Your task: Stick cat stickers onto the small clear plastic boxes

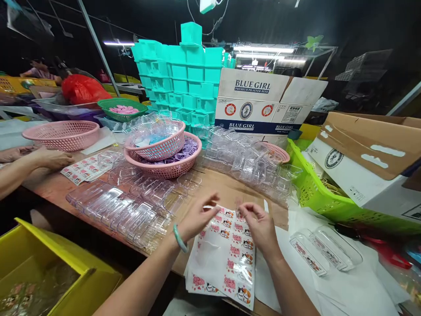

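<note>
A white sheet of stickers, printed with pink lettering and cartoon cats, lies on a stack of similar sheets in front of me. Several stickers are gone from its left side, where bare backing shows. Over the sheet's upper left part is my left hand, fingers apart and holding nothing, a green bangle on its wrist. At the sheet's top right, thumb and forefinger of my right hand pinch a small, blurred sticker. Clear plastic cases bearing the same kind of sticker lie to the right.
Clear plastic cases line the left of the table, with more clear plastic parts piled behind. Pink baskets, a green basket, cartons and stacked turquoise boxes stand around. A co-worker's hands are at left.
</note>
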{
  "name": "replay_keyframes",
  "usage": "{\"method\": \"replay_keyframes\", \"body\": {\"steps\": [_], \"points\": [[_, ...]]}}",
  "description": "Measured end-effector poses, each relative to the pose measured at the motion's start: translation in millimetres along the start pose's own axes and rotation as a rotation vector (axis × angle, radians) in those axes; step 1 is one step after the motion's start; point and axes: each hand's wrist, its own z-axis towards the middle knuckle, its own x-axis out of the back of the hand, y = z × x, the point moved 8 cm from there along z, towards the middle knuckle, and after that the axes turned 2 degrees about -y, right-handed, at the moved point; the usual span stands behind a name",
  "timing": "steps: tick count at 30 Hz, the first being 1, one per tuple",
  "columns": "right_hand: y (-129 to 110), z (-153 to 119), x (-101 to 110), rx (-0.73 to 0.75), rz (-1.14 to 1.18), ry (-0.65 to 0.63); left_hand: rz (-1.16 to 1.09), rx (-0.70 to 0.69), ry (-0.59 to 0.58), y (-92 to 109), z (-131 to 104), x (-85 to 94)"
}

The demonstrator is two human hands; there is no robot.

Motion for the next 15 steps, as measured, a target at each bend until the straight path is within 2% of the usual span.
{"method": "replay_keyframes", "body": {"steps": [2,3,4,7,10,12,14,15], "points": [[-7,22,-18,0.094,-0.032,0.048,-0.037,-0.016,0.262,-5,-8,30.2],[-11,36,-35,0.146,-0.065,0.04,-0.054,-0.034,0.323,-7,-13,36.5],[-15,49,-58,0.19,-0.116,-0.003,-0.084,-0.037,0.325,-11,-19,35.9],[-20,90,-125,0.237,-0.347,-0.052,-0.22,0.027,0.159,-29,-36,12.2],[-16,118,-169,0.188,-0.538,-0.053,-0.321,0.097,0.128,-45,-50,3.8],[-15,124,-176,0.183,-0.564,-0.056,-0.408,0.156,0.169,-50,-53,11.2],[-20,117,-166,0.262,-0.559,-0.031,-0.524,0.225,0.204,-51,-52,21.4],[-27,109,-156,0.354,-0.558,-0.006,-0.596,0.265,0.215,-51,-51,25.6]]}}
